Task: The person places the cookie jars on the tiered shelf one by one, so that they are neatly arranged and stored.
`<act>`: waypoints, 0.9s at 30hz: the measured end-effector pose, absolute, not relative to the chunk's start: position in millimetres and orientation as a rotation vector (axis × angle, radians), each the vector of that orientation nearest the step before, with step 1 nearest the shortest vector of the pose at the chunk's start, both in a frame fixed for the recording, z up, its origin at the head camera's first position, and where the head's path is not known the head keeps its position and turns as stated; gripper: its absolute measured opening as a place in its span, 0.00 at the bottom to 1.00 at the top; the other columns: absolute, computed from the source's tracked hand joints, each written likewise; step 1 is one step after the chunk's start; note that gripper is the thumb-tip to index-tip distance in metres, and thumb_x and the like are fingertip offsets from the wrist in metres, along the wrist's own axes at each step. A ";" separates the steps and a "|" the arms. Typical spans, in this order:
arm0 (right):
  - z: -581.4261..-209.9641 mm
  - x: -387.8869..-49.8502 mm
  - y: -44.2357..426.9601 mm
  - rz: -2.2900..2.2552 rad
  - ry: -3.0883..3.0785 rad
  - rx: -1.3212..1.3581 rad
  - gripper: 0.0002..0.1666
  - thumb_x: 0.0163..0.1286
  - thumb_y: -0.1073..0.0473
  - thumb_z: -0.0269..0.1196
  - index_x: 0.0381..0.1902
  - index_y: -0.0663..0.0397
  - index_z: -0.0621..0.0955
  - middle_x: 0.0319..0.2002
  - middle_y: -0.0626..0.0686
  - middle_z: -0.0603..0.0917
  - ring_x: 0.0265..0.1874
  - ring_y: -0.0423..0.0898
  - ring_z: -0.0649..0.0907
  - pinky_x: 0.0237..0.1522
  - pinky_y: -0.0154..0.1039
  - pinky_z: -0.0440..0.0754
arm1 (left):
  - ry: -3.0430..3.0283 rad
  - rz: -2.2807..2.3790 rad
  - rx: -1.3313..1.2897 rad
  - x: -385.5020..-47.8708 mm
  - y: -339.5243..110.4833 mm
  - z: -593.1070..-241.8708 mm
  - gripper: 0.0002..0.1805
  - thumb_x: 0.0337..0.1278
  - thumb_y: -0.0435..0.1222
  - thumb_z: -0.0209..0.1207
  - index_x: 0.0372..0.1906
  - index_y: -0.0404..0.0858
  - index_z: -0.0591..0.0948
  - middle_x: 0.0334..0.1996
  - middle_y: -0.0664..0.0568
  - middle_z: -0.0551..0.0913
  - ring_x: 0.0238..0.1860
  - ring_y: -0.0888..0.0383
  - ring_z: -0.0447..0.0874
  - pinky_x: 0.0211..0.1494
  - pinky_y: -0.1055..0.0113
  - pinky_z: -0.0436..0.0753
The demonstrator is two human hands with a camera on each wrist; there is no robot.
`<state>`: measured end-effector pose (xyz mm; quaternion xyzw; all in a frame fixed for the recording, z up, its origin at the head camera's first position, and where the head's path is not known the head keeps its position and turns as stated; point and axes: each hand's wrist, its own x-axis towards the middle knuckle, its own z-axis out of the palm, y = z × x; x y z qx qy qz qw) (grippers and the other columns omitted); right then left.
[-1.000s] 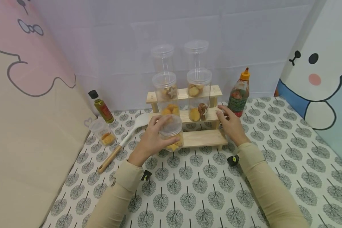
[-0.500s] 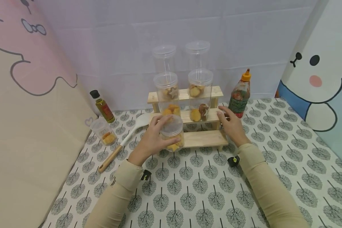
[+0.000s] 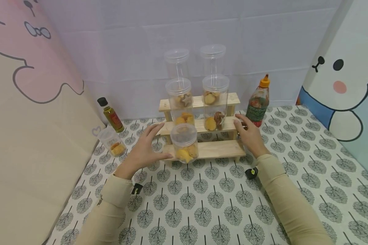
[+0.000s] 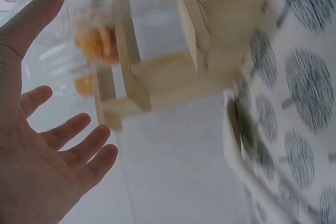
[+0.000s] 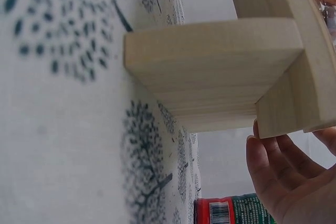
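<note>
A short clear jar of cookies (image 3: 185, 149) stands upright at the left end of the lowest step of a three-step wooden rack (image 3: 222, 148). My left hand (image 3: 142, 149) is apart from it, just to its left, with thumb and fingers spread and nothing between them; the left wrist view shows the same hand (image 4: 47, 156) with its palm bare. At the rack's right side my right hand (image 3: 250, 136) grips the end of the middle step. In the right wrist view its fingers (image 5: 286, 163) bend against the wood, and the thumb is partly cut off.
Taller cookie jars (image 3: 215, 102) stand on the upper steps. A sauce bottle (image 3: 257, 105) is close behind my right hand. To the left are an oil bottle (image 3: 112, 117) and a small cookie cup (image 3: 115, 144). A white utensil (image 4: 244, 169) lies beside the rack.
My left hand has let go of the short jar and drawn back to the left, spreading its fingers. The jar stays on the lowest step. My right hand keeps its place at the rack.
</note>
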<state>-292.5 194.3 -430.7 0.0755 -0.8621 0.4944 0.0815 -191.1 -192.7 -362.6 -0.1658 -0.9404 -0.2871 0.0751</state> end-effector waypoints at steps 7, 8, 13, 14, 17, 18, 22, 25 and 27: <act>-431.0 -292.8 194.8 1.464 -2.593 0.245 0.37 0.75 0.30 0.45 0.76 0.35 0.65 0.60 0.65 0.76 0.53 0.62 0.78 0.53 0.64 0.76 | -2.850 -0.739 -0.261 -192.8 -258.7 -349.8 0.61 0.42 0.56 0.76 0.80 0.58 0.51 0.79 0.48 0.51 0.76 0.36 0.49 0.69 0.27 0.57; -430.8 -292.4 195.1 1.465 -2.595 0.247 0.37 0.75 0.30 0.45 0.76 0.35 0.64 0.61 0.65 0.76 0.54 0.62 0.78 0.53 0.64 0.76 | -2.835 -0.733 -0.228 -192.9 -268.4 -347.5 0.61 0.42 0.55 0.76 0.80 0.57 0.52 0.79 0.47 0.51 0.76 0.36 0.49 0.68 0.26 0.57; -430.6 -293.2 196.2 1.468 -2.592 0.247 0.37 0.75 0.30 0.45 0.76 0.35 0.65 0.61 0.66 0.76 0.54 0.63 0.78 0.52 0.64 0.77 | -2.742 -0.800 -0.089 -191.6 -312.2 -341.2 0.59 0.45 0.52 0.76 0.80 0.53 0.52 0.79 0.44 0.49 0.77 0.35 0.44 0.68 0.25 0.54; -430.4 -293.4 196.3 1.468 -2.589 0.246 0.37 0.75 0.30 0.45 0.76 0.35 0.65 0.61 0.66 0.76 0.53 0.63 0.78 0.52 0.64 0.77 | -2.727 -0.827 -0.062 -190.9 -319.2 -341.6 0.59 0.45 0.52 0.76 0.80 0.52 0.52 0.79 0.44 0.48 0.77 0.35 0.43 0.68 0.25 0.53; -430.5 -294.0 196.4 1.460 -2.587 0.240 0.36 0.75 0.30 0.46 0.75 0.35 0.65 0.60 0.66 0.76 0.53 0.62 0.79 0.52 0.63 0.78 | -2.703 -0.888 0.007 -188.4 -335.6 -345.7 0.60 0.46 0.52 0.75 0.81 0.53 0.50 0.80 0.44 0.46 0.77 0.35 0.41 0.68 0.24 0.52; -430.5 -294.1 196.3 1.457 -2.586 0.240 0.36 0.75 0.31 0.46 0.75 0.35 0.65 0.60 0.66 0.76 0.53 0.63 0.79 0.52 0.63 0.77 | -2.696 -0.906 0.022 -187.9 -339.8 -347.6 0.60 0.46 0.52 0.75 0.81 0.53 0.50 0.80 0.44 0.45 0.78 0.36 0.41 0.69 0.24 0.51; -431.1 -294.3 196.5 1.448 -2.587 0.242 0.36 0.75 0.31 0.46 0.75 0.36 0.65 0.60 0.66 0.77 0.53 0.62 0.79 0.52 0.63 0.77 | -2.689 -0.961 0.065 -187.8 -351.8 -356.1 0.61 0.46 0.52 0.75 0.81 0.55 0.49 0.80 0.44 0.44 0.78 0.36 0.42 0.69 0.25 0.51; -431.0 -293.6 196.1 1.454 -2.587 0.241 0.37 0.75 0.30 0.46 0.75 0.37 0.66 0.59 0.65 0.77 0.51 0.61 0.79 0.50 0.61 0.78 | -2.700 -0.976 0.094 -190.3 -360.2 -362.8 0.60 0.48 0.53 0.74 0.81 0.55 0.47 0.80 0.42 0.44 0.77 0.34 0.43 0.69 0.25 0.51; -430.7 -292.9 195.5 1.462 -2.592 0.236 0.37 0.75 0.30 0.46 0.75 0.37 0.66 0.58 0.64 0.77 0.49 0.60 0.80 0.48 0.60 0.79 | -2.717 -0.987 0.114 -191.3 -364.6 -366.9 0.60 0.49 0.54 0.73 0.81 0.54 0.46 0.80 0.40 0.43 0.76 0.33 0.44 0.69 0.25 0.52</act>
